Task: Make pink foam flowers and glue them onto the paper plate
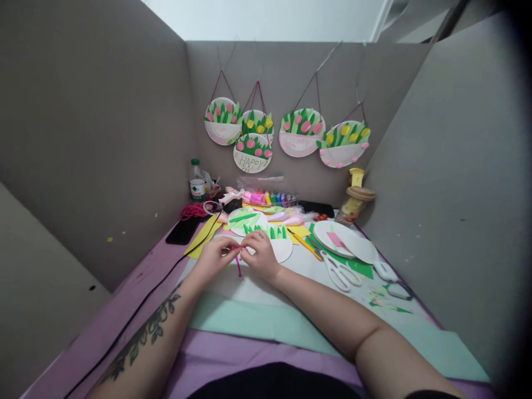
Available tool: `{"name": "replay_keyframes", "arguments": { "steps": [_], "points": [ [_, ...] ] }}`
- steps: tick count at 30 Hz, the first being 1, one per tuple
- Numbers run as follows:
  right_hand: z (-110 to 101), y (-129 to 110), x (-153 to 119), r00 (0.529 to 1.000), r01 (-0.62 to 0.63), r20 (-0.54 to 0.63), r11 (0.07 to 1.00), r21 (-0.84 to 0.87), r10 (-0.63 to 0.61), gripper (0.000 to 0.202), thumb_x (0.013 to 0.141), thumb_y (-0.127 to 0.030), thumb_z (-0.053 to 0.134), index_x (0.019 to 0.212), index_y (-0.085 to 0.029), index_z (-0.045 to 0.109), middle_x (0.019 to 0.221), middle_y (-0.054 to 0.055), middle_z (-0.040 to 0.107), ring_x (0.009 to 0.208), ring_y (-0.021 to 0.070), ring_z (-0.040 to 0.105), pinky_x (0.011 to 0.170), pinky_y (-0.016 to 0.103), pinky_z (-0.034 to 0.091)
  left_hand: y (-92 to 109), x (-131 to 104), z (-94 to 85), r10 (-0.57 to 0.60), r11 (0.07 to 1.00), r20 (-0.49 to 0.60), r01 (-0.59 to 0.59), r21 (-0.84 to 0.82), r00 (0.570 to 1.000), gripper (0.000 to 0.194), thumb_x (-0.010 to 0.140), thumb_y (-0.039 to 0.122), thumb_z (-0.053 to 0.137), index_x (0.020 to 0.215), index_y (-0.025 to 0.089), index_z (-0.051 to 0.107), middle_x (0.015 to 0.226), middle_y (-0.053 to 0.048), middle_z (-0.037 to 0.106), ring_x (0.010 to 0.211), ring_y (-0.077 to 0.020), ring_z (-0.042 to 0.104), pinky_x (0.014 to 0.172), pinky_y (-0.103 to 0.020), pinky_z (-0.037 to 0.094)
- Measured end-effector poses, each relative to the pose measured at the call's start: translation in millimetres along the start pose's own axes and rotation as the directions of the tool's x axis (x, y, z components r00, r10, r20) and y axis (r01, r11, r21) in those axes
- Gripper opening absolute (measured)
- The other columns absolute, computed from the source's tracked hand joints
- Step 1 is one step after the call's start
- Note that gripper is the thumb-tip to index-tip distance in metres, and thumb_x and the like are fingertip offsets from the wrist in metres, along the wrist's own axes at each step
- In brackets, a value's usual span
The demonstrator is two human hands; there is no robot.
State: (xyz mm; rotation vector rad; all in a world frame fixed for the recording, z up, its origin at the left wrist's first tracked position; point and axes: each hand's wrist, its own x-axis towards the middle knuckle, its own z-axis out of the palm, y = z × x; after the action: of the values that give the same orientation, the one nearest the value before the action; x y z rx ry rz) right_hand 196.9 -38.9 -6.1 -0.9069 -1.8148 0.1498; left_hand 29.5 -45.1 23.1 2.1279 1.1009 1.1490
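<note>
Both my hands meet over the middle of the desk, fingertips pinched close together. Between the fingers of my left hand (pixel 216 256) and my right hand (pixel 261 254) is a length of magenta yarn (pixel 239 267), whose end dangles below them. The exact spot where they grip is partly hidden by the fingers. Just beyond lies a white paper plate craft (pixel 282 250) with green paper leaves standing along its upper edge. Behind it sits another white plate (pixel 248 217) with light green paper strips on it.
Yellow cutter (pixel 310 245), white scissors (pixel 338 271), stacked paper plates (pixel 332 238) and green scraps (pixel 390 302) lie right. Left are a phone (pixel 183 230), pink yarn (pixel 194 210), a bottle (pixel 197 182) and a black cable (pixel 149 299). Decorated plates (pixel 302 144) hang behind.
</note>
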Motion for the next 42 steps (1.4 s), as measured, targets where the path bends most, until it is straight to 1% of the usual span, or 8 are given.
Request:
{"name": "replay_keyframes", "arguments": {
  "steps": [6,11,16,20,22,25,32,42],
  "points": [
    [-3,11,6,0.964,-0.220,-0.118,0.964,0.150,0.238,0.010,0.074,-0.016,0.058,0.067,-0.020,0.063,0.076,0.002,0.060,0.082,0.0191,0.057,0.081,0.034,0.044,-15,5,-10.0,-0.157,0.980,-0.139,0.171,0.101,0.978,0.016,0.079,0.032,0.061,0.080,0.018,0.069,0.082,-0.008,0.072,0.075,-0.0207,0.066,0.069,-0.029,0.051],
    [-3,14,2,0.966,-0.250,-0.019,0.955,0.161,0.257,0.010,0.082,-0.027,0.062,0.078,-0.021,0.070,0.085,0.004,0.064,0.089,0.0199,0.058,0.085,0.035,0.044,-39,4,-13.4,-0.250,0.861,-0.002,0.223,0.457,0.968,0.007,0.070,0.020,0.063,0.072,0.019,0.070,0.076,-0.010,0.070,0.082,-0.0289,0.066,0.074,-0.036,0.049],
    [-1,2,-1,0.988,-0.146,0.060,0.981,0.130,0.139,0.014,0.087,-0.029,0.061,0.088,-0.023,0.074,0.086,0.005,0.065,0.090,0.0202,0.058,0.086,0.037,0.043,-30,6,-5.2,-0.352,0.935,-0.164,0.338,-0.106,0.921,0.029,0.075,0.037,0.067,0.099,0.020,0.067,0.109,-0.011,0.066,0.095,-0.0245,0.062,0.074,-0.033,0.052],
    [-5,-10,2,0.998,0.010,0.063,0.998,0.063,-0.014,0.018,0.090,-0.025,0.056,0.092,-0.022,0.073,0.086,0.006,0.066,0.090,0.0208,0.055,0.084,0.038,0.044,1,17,13.3,-0.631,0.302,0.177,0.450,-0.841,0.755,0.037,0.091,0.050,0.043,0.098,0.017,0.060,0.088,-0.008,0.065,0.070,-0.0151,0.062,0.058,-0.025,0.051],
    [-7,-14,3,0.997,0.059,0.051,0.998,-0.021,-0.058,0.019,0.090,-0.024,0.055,0.090,-0.023,0.074,0.087,0.006,0.067,0.088,0.0214,0.054,0.082,0.039,0.044,16,24,22.5,-0.576,-0.008,0.381,0.461,-0.887,0.723,0.043,0.095,0.049,0.034,0.096,0.014,0.058,0.074,-0.007,0.062,0.058,-0.0132,0.060,0.052,-0.023,0.050],
    [-8,-19,3,0.996,0.086,0.023,0.992,-0.092,-0.084,0.020,0.090,-0.025,0.055,0.089,-0.024,0.075,0.087,0.006,0.069,0.086,0.0223,0.053,0.080,0.040,0.045,32,32,31.7,-0.561,-0.182,0.447,0.424,-0.887,0.696,0.051,0.096,0.050,0.027,0.108,0.009,0.055,0.078,-0.009,0.065,0.063,-0.0158,0.065,0.056,-0.025,0.054],
    [-2,-23,-10,0.959,0.215,0.215,0.969,-0.121,-0.186,0.040,0.089,-0.028,0.050,0.127,-0.019,0.061,0.133,0.008,0.058,0.117,0.0289,0.047,0.096,0.048,0.042,25,24,34.6,-0.611,-0.173,0.311,0.262,-0.950,0.728,0.062,0.094,0.058,0.025,0.134,0.014,0.043,0.116,-0.018,0.064,0.099,-0.0276,0.067,0.089,-0.046,0.053],
    [-11,-15,-3,0.893,0.331,0.395,0.910,-0.249,-0.217,0.045,0.087,-0.040,0.057,0.129,-0.022,0.059,0.146,0.007,0.046,0.131,0.0324,0.035,0.102,0.052,0.036,24,25,29.7,-0.618,-0.220,0.310,0.220,-0.950,0.722,0.073,0.090,0.064,0.023,0.135,0.011,0.044,0.117,-0.020,0.062,0.099,-0.0298,0.065,0.081,-0.047,0.055]
  ]
}}
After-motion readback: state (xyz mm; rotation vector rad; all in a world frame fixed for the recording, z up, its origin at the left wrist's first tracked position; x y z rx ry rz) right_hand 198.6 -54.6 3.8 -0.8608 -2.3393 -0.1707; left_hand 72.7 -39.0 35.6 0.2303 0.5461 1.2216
